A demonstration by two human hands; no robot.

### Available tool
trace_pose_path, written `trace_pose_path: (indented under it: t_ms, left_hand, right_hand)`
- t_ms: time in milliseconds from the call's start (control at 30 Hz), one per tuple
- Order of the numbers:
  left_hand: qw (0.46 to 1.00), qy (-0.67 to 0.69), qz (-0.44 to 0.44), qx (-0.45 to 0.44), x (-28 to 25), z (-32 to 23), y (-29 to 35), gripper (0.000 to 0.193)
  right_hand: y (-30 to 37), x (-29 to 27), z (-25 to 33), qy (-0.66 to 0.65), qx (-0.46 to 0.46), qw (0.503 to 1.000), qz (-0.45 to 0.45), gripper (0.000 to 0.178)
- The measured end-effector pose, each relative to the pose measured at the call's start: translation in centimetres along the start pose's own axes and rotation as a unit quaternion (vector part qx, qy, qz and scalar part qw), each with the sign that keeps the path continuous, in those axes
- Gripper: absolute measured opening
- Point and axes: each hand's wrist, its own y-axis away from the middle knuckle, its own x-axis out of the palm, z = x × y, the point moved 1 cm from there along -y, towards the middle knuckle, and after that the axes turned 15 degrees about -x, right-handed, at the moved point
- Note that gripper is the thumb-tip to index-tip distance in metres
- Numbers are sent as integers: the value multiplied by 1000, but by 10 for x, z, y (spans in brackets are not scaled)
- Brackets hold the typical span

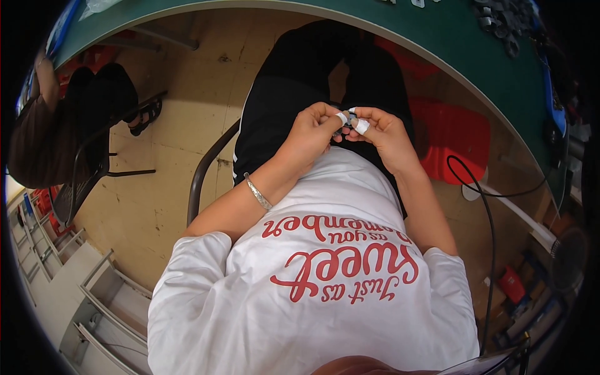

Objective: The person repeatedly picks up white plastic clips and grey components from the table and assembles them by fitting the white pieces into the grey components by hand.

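Observation:
Close together above my lap, both my hands are closed around a small dark grey piece (351, 115), pinched at the fingertips. Fingers cover most of it, so its exact kind cannot be made out. My left hand (312, 130) has white tape round the thumb and a silver bangle (257, 192) on the wrist. White tape also wraps the thumb of my right hand (385, 132), which grips the piece from the other side.
A green table (406, 20) curves ahead, bearing a pile of dark grey parts (503, 22) at far right. Beneath it stands a red stool (453, 140). A black cable (487, 250) hangs at right. Another person (47, 147) sits at left near a dark chair (78, 181).

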Motion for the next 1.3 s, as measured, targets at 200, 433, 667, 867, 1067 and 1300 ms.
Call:
trace_pose_path:
  t_ms: [200, 433, 667, 867, 1067, 1300]
  left_hand:
    - [999, -40, 19, 20, 0, 2, -2, 13]
    - [986, -132, 44, 88, -2, 10, -4, 14]
    - [994, -91, 59, 22, -1, -3, 1, 15]
    - [997, -53, 59, -13, -1, 2, 0, 18]
    - [995, -67, 55, 43, 4, 2, 0, 19]
    - [997, -63, 35, 25, 5, 0, 3, 15]
  right_hand:
    - [-6, -10, 10, 8, 45, 997, 59, 26]
    - [-4, -21, 2, 9, 34, 989, 142, 22]
    - [1, -13, -5, -27, -40, 997, 65, 21]
    - [5, -18, -4, -91, -12, 994, 51, 23]
    - [7, -19, -7, -79, -8, 996, 30, 24]
    - [6, -16, -6, -77, -23, 995, 52, 26]
